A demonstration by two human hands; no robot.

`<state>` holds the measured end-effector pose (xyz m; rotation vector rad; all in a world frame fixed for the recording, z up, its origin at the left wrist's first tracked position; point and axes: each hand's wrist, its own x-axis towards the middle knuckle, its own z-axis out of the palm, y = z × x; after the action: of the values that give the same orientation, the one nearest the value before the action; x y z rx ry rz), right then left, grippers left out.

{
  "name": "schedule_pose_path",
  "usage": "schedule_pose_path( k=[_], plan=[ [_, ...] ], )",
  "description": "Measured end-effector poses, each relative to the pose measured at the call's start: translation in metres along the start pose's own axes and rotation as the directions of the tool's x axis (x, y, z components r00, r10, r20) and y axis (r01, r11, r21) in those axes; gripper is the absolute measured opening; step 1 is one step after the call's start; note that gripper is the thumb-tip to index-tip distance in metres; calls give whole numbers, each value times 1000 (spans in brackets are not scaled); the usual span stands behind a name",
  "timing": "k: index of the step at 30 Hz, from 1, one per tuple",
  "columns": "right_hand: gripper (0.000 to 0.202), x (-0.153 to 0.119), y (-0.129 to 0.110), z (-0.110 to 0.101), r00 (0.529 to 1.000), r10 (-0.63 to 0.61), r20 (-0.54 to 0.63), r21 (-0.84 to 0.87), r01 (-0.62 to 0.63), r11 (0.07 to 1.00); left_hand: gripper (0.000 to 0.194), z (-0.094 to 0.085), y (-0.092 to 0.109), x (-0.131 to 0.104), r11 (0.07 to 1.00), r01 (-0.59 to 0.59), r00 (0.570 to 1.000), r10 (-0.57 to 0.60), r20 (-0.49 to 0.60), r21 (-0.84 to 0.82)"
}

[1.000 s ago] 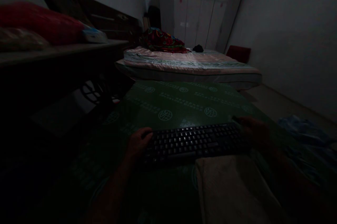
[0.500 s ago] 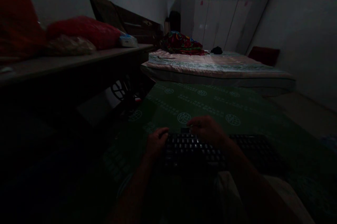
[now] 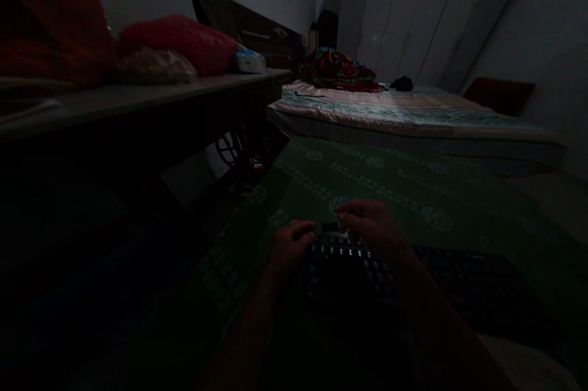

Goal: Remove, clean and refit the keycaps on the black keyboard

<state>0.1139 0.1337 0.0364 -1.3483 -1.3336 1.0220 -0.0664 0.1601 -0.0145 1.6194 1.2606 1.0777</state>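
In the dim head view a black keyboard (image 3: 349, 263) lies in front of me with its keys facing up. My left hand (image 3: 291, 247) is closed on its upper left corner, fingers curled at the edge. Over the keyboard's far edge is my right hand (image 3: 371, 225), its thumb and index finger pinched together. Whatever sits in that pinch is too small and dark to make out. A small dark block (image 3: 329, 227) shows between the hands at the far edge. To the right lies a second black keyboard (image 3: 482, 277), partly behind my right forearm.
Both keyboards rest on a green printed surface (image 3: 312, 176). Along the left stands a table (image 3: 184, 89) bearing a red bag (image 3: 184, 41), an orange bag (image 3: 50, 23) and a tissue pack (image 3: 250, 62). Beyond is a bed (image 3: 413, 110) with a patterned blanket (image 3: 340, 69).
The view has swung left, so everything sits farther right. Both hands stay at the keyboard's far edge, the right one still pinched.
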Motion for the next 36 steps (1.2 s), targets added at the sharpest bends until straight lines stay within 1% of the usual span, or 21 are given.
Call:
schedule_pose_path(
  k=[4, 6, 9, 12, 16, 20, 24, 27, 30, 33, 36],
  plan=[
    [26, 0, 3, 5, 995, -48, -88, 275, 71, 959, 23, 1, -1, -2, 1000, 1, 1000, -1, -3, -31],
    [30, 1, 4, 7, 991, -47, -124, 339, 87, 937, 22, 2, -1, -3, 999, 2, 1000, -2, 3, -47],
    [29, 0, 5, 12, 982, -61, -181, 342, 121, 932, 20, 6, 0, -5, 998, 15, 1000, -15, 8, -68],
    [26, -1, 6, 17, 972, -75, -224, 292, 140, 946, 16, 9, 2, -7, 995, 45, 999, -45, 6, -92],
    [25, -1, 9, 22, 976, -69, -208, 259, 123, 958, 11, 8, 11, -10, 982, 108, 994, -104, 31, -155],
    [26, 1, 14, 21, 973, -55, -226, 310, 125, 943, 13, 3, 17, -10, 954, 169, 986, -162, 48, -246],
    [31, 5, 20, 18, 977, -16, -214, 414, 106, 904, 18, -2, 14, -5, 911, 196, 978, -210, 3, -363],
    [35, 6, 22, 17, 972, -29, -232, 475, 139, 869, 19, -5, 9, -2, 869, 206, 969, -244, -27, -449],
    [35, 7, 23, 14, 966, -48, -254, 483, 170, 859, 19, -7, 9, 0, 826, 202, 962, -269, -53, -526],
    [28, 9, 26, 14, 970, -12, -243, 487, 133, 863, 22, -8, 13, -2, 777, 187, 956, -284, -69, -602],
    [26, 9, 30, 19, 973, 64, -221, 543, 68, 837, 26, -9, 18, -3, 725, 169, 955, -287, -70, -668]
  ],
)
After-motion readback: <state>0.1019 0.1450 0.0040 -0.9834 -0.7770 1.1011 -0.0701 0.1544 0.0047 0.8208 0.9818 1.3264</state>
